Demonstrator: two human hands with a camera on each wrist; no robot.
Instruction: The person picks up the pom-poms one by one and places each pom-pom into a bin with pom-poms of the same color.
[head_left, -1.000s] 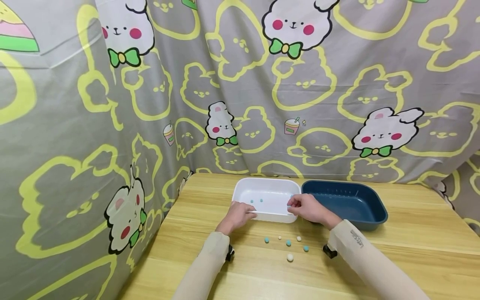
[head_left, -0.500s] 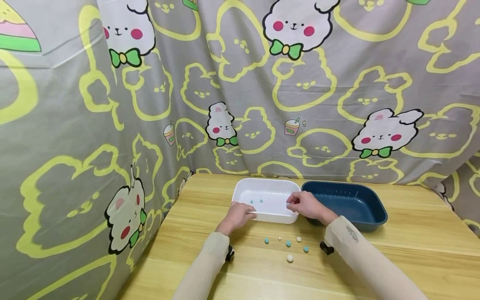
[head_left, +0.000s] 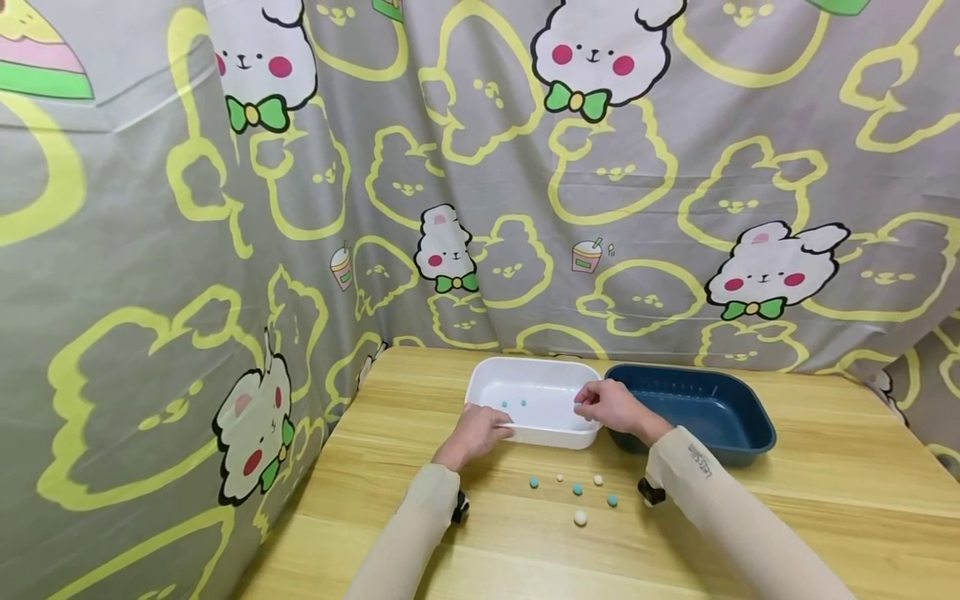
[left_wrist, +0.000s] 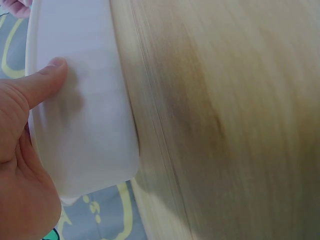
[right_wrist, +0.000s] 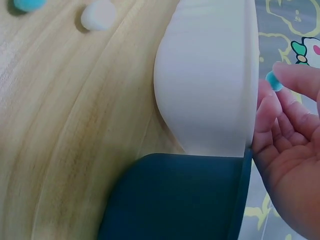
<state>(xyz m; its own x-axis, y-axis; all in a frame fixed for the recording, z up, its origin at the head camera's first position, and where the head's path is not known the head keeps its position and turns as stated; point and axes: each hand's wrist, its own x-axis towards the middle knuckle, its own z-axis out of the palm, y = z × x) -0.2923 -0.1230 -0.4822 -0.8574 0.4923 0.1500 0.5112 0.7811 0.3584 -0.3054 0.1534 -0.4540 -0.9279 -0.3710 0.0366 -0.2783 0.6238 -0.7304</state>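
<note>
My left hand [head_left: 476, 431] grips the near left rim of the white plastic basin [head_left: 528, 435]. In the left wrist view, its thumb [left_wrist: 47, 80] lies along the basin's outer wall and the other fingers are mostly hidden. Over the basin's right end, my right hand [head_left: 611, 406] pinches a small blue ball [right_wrist: 274, 81] between thumb and fingers, as the right wrist view shows. Two small light-blue balls [head_left: 523, 403] lie on the basin floor.
Several loose balls, blue [head_left: 577, 489] and white [head_left: 580, 517], lie on the wooden table [head_left: 525, 558] in front of the basin. A dark blue basin [head_left: 705, 408] stands close against the white one's right end. Behind hangs a patterned curtain [head_left: 510, 317].
My right forearm has shifted slightly to the left, while the right hand stays over the white basin's right end. The left hand keeps its hold on the rim.
</note>
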